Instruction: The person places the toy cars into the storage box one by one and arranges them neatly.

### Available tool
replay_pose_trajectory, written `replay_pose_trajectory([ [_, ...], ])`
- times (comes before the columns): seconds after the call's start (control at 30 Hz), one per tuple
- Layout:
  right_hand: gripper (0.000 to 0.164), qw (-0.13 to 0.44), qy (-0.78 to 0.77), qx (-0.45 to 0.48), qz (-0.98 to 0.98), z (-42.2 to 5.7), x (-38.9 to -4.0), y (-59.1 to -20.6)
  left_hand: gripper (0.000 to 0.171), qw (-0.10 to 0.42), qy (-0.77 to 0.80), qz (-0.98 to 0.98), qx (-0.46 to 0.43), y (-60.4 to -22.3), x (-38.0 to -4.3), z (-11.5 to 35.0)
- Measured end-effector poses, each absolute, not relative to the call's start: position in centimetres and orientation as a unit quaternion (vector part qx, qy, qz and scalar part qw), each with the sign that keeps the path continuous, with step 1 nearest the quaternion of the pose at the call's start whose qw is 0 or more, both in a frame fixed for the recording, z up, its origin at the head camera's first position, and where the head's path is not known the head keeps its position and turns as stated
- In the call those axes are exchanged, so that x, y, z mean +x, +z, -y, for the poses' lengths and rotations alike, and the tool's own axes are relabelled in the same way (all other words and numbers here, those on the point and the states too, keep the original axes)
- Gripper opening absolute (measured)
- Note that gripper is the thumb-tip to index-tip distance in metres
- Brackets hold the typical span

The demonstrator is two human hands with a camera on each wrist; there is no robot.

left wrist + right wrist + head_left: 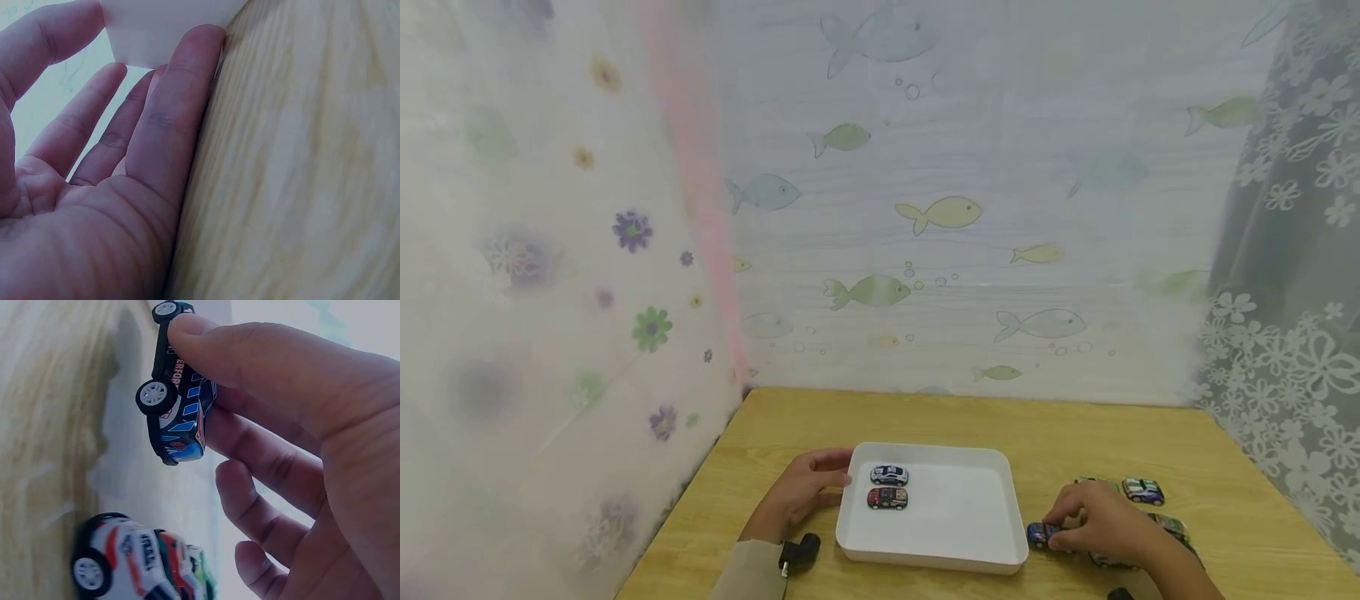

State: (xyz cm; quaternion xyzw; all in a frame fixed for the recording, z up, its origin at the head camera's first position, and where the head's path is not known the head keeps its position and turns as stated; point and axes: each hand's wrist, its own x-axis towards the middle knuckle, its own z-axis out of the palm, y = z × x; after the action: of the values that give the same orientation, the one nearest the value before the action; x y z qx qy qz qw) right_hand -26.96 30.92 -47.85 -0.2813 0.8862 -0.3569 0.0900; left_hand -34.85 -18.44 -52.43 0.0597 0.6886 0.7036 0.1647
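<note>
My right hand pinches a blue-and-black toy car between thumb and fingers, just right of the white tray. In the right wrist view its white-spoked wheels face the camera, and the other fingers are loosely bent. My left hand is at the tray's left side. In the left wrist view its fingertips are at the tray's outer wall, the hand lying low along the table. Inside the tray, at its left, a white-and-black toy car sits behind a red-and-black toy car.
Several toy cars stand on the wooden table around my right hand, partly hidden by it. Among them are a green, white and blue car and a white-and-red one. Patterned sheets hang behind the table and along its sides.
</note>
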Motion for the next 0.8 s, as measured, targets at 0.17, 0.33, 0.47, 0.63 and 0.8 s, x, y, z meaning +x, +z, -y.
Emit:
replay_pose_trajectory([
  [0.17,0.019,0.091,-0.336,-0.272,-0.897,-30.8,-27.2,-47.0,0.061,0.165,0.709,-0.682,0.062,-52.4,-34.8,18.6],
  [0.33,0.019,0.081,-0.320,-0.272,-0.904,-30.9,-27.2,-46.4,0.058,0.165,0.710,-0.682,0.062,-52.4,-34.5,18.6],
  [0.47,0.020,0.069,-0.328,-0.286,-0.898,-30.9,-27.0,-46.2,0.055,0.166,0.709,-0.683,0.063,-52.5,-34.2,18.4],
  [0.63,0.022,0.055,-0.321,-0.301,-0.896,-30.6,-27.0,-45.6,0.054,0.165,0.708,-0.684,0.055,-52.5,-34.1,18.4],
  [0.8,0.023,0.043,-0.311,-0.307,-0.898,-29.5,-27.0,-44.5,0.053,0.162,0.706,-0.687,0.058,-52.2,-34.2,18.5],
])
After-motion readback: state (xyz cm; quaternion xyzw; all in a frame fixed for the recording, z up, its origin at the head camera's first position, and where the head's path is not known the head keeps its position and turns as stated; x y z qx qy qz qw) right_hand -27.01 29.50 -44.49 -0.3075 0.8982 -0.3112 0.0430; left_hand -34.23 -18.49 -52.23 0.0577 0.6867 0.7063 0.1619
